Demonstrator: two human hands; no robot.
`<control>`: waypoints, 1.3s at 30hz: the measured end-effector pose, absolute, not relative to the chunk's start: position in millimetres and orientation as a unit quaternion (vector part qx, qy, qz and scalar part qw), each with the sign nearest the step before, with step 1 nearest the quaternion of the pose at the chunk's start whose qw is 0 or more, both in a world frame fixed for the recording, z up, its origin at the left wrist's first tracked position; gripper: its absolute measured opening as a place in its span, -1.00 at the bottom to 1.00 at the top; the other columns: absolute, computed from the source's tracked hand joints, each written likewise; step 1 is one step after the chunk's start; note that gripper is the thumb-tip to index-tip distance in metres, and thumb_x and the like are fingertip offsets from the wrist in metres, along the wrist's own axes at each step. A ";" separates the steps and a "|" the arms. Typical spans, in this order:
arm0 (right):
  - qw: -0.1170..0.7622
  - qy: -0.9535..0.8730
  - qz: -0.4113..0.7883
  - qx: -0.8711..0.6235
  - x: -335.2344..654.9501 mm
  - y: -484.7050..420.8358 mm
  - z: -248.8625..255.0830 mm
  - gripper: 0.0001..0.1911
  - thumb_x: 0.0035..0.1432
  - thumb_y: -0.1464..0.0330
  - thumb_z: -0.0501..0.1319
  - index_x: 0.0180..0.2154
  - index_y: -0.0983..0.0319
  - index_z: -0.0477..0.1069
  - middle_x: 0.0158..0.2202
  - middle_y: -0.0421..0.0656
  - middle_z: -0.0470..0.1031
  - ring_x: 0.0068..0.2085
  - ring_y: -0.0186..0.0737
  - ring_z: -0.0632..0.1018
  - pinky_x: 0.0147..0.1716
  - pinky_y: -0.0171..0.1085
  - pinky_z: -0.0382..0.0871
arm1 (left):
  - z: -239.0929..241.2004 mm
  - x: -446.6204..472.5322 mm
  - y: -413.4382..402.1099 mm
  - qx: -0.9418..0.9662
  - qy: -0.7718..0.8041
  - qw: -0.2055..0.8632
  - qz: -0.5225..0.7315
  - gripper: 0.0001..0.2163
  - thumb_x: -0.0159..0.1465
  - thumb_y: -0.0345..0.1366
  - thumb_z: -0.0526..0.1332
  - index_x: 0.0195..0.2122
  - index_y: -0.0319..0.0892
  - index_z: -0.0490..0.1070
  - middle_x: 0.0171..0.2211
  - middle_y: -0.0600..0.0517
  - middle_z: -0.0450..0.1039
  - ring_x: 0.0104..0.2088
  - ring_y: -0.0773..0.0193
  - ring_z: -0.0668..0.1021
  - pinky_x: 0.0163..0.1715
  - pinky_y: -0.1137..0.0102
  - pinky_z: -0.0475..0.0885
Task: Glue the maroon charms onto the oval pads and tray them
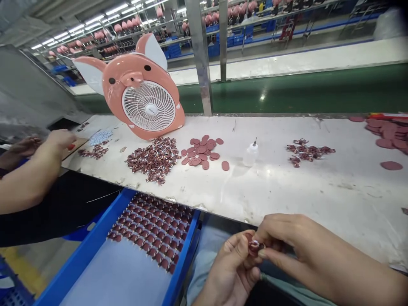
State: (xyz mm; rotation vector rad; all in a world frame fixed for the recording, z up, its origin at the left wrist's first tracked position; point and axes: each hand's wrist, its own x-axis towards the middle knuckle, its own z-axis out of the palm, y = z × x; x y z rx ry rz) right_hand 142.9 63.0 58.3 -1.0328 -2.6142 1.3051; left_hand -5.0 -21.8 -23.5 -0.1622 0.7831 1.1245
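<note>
My left hand (pixel 231 265) pinches a dark red oval disc (pixel 250 239) between thumb and fingers, above my lap. On that disc sits a small dark red bow-like piece with a whitish centre, and the fingers of my right hand (pixel 287 236) are closed on its edge. The fingers hide part of both pieces. On the bench beyond my hands stands a white bottle (pixel 251 155) with a thin needle tip. Loose oval discs (pixel 204 149) and a heap of small bow-like pieces (pixel 154 159) lie to its left. A smaller cluster of bow-like pieces (pixel 307 152) lies to its right.
A blue tray (pixel 181 280) at lower left holds rows of dark red pieces on a pale sheet. A pink pig-shaped fan (pixel 149 91) stands on the bench (pixel 287 195). Another person's arm (pixel 38 170) reaches in at left. More discs (pixel 390 134) lie far right.
</note>
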 end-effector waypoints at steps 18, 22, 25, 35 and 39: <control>0.085 -0.807 0.475 -0.340 154.2 69.9 52.3 -0.83 0.17 0.55 0.17 -0.32 0.19 0.47 -0.37 -0.25 0.52 -0.37 -0.34 0.52 -0.38 -0.40 0.33 | -10.1 1.8 -13.9 -0.101 0.412 0.748 0.510 -0.76 0.00 -0.27 0.50 -0.34 -0.24 0.58 -0.52 0.07 0.55 -0.54 0.44 0.58 -0.62 0.65 0.46; 0.090 -0.804 0.483 -0.335 153.2 73.3 53.2 -0.85 0.18 0.54 0.18 -0.31 0.20 0.47 -0.34 -0.25 0.53 -0.35 -0.35 0.53 -0.35 -0.40 0.35 | -6.8 0.9 -14.0 -0.097 0.425 0.743 0.507 -0.76 0.00 -0.28 0.50 -0.33 -0.24 0.58 -0.49 0.07 0.56 -0.52 0.46 0.58 -0.60 0.66 0.46; 0.092 -0.807 0.481 -0.330 151.8 74.5 54.9 -0.84 0.18 0.55 0.19 -0.29 0.19 0.48 -0.33 -0.25 0.53 -0.33 -0.34 0.53 -0.33 -0.39 0.36 | -4.0 -1.3 -13.8 -0.085 0.422 0.744 0.511 -0.73 -0.01 -0.25 0.50 -0.32 -0.24 0.58 -0.49 0.08 0.56 -0.51 0.46 0.58 -0.60 0.66 0.47; 0.091 -0.822 0.457 -0.327 154.9 68.9 64.6 -0.73 0.20 0.44 0.29 -0.08 0.05 0.41 -0.17 -0.30 0.50 -0.17 -0.34 0.51 -0.17 -0.35 0.38 | -14.1 -9.9 -17.2 -0.066 0.341 0.779 0.522 -0.80 0.10 -0.25 0.45 -0.31 -0.23 0.57 -0.44 0.09 0.58 -0.47 0.45 0.60 -0.59 0.65 0.46; 0.144 -0.818 0.442 -0.339 160.1 71.5 65.8 -0.77 0.27 0.34 0.25 -0.04 -0.02 0.38 -0.17 -0.32 0.48 -0.21 -0.37 0.49 -0.23 -0.38 0.39 | -18.5 -15.2 -16.8 -0.130 0.296 0.798 0.509 -0.71 -0.01 -0.24 0.51 -0.27 -0.17 0.59 -0.36 0.07 0.65 -0.43 0.42 0.65 -0.60 0.68 0.44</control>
